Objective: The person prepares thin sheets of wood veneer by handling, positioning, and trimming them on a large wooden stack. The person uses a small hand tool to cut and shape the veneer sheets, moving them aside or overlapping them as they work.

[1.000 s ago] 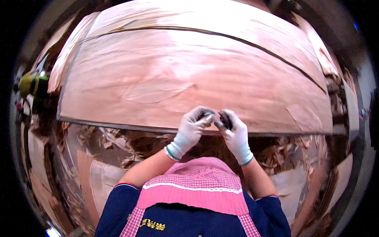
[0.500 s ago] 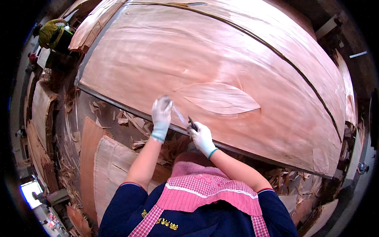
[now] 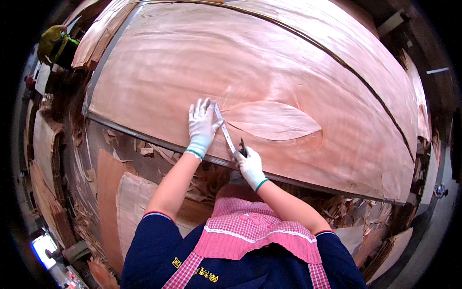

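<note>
wood sheet (image 3: 192,72) bright | glare at top | black rim (fisheye bend)

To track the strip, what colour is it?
The strip is white with dark marks; clearest in head view.

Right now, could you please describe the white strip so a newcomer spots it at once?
Find the large, pinkish wood sheet. At its near edge, the white strip slants between the left hand and right hand. It is narrow with small dark marks, unlike the broad leaf-shaped patch to its right.
</note>
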The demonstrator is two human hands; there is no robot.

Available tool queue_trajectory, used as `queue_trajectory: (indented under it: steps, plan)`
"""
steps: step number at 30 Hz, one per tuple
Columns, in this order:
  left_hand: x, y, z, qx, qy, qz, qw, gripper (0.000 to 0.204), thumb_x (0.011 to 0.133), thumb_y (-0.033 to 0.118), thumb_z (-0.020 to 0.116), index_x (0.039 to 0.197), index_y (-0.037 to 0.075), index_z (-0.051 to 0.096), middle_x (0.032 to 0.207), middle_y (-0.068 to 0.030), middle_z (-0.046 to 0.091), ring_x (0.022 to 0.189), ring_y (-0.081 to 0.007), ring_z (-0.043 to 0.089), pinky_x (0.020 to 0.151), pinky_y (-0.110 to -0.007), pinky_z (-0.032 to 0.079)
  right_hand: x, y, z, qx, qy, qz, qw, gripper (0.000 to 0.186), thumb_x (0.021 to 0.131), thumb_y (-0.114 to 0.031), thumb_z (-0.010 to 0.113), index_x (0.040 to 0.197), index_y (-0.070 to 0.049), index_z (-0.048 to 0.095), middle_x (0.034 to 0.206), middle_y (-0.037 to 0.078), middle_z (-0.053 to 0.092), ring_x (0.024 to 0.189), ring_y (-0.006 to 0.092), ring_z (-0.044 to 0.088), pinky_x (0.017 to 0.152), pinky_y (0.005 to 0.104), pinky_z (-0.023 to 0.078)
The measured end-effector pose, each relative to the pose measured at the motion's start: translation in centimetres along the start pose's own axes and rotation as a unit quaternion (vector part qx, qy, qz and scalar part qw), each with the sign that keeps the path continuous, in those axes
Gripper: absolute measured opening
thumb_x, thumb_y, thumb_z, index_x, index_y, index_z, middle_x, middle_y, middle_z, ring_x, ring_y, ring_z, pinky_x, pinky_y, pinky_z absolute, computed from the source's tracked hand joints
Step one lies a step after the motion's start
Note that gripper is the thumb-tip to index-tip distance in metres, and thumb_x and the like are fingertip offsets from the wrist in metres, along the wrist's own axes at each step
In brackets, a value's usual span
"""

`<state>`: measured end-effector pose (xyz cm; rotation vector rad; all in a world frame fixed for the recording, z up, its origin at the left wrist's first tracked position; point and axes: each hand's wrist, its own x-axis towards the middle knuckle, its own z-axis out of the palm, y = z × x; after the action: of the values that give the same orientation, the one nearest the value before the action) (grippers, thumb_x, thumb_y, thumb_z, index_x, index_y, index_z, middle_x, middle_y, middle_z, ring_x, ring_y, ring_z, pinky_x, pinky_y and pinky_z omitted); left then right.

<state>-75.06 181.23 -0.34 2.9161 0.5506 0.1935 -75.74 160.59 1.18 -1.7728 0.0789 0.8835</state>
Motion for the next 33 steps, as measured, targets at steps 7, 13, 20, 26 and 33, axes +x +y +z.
queue_trajectory:
  steps: [7,13,20,26,33]
  plan:
    - [-1.4,2.6,0.5,0.023,-0.051,0.048,0.997,0.069,0.087,0.038,0.061,0.145,0.009,0.038,0.153,-0.0081,0.033,0.142,-0.0276,0.027,0.119,-0.041,0.015,0.0,-1.2,-8.4,-0.073,0.062,-0.052,0.994,0.017,0.088,-0.015,0.064,0.08,-0.001,0.061,0.067,0.002,0.061,0.057,0.0073,0.052,0.052,0.0256,0.043]
    - [-4.6,9.2,0.4,-0.11,-0.083,0.303,0.943,0.055,0.09,0.027,0.056,0.138,0.002,0.044,0.147,-0.0139,0.041,0.138,-0.0268,0.035,0.118,-0.041,0.019,-0.5,0.8,-11.0,-0.268,0.063,-0.104,0.956,0.015,0.09,-0.018,0.063,0.094,-0.003,0.062,0.078,0.014,0.065,0.07,0.0258,0.063,0.065,0.0383,0.05]
    - [2.9,14.3,0.4,-0.136,-0.016,0.321,0.937,0.045,0.092,0.026,0.053,0.13,0.002,0.051,0.139,-0.0165,0.049,0.134,-0.0295,0.041,0.117,-0.043,0.021,7.2,-3.8,-19.3,-0.052,0.13,-0.15,0.979,0.021,0.085,-0.017,0.064,0.087,0.003,0.065,0.077,0.017,0.067,0.073,0.0264,0.063,0.07,0.0358,0.048]
    - [6.9,16.3,4.2,-0.085,-0.029,0.385,0.919,0.048,0.092,0.027,0.053,0.132,0.0,0.049,0.142,-0.0178,0.046,0.134,-0.0293,0.041,0.117,-0.042,0.022,8.6,-7.3,-18.9,-0.482,0.193,-0.105,0.848,0.022,0.083,-0.024,0.067,0.091,-0.004,0.065,0.088,0.02,0.068,0.089,0.0387,0.064,0.076,0.0454,0.05]
    - [6.7,24.4,5.4,-0.074,-0.027,0.418,0.905,0.047,0.089,0.011,0.046,0.135,0.006,0.047,0.142,-0.0092,0.048,0.139,-0.0261,0.035,0.119,-0.043,0.019,7.5,-4.1,-28.3,-0.349,0.233,0.023,0.907,0.039,0.081,-0.043,0.068,0.087,-0.004,0.067,0.089,0.019,0.068,0.086,0.0391,0.063,0.075,0.0451,0.049]
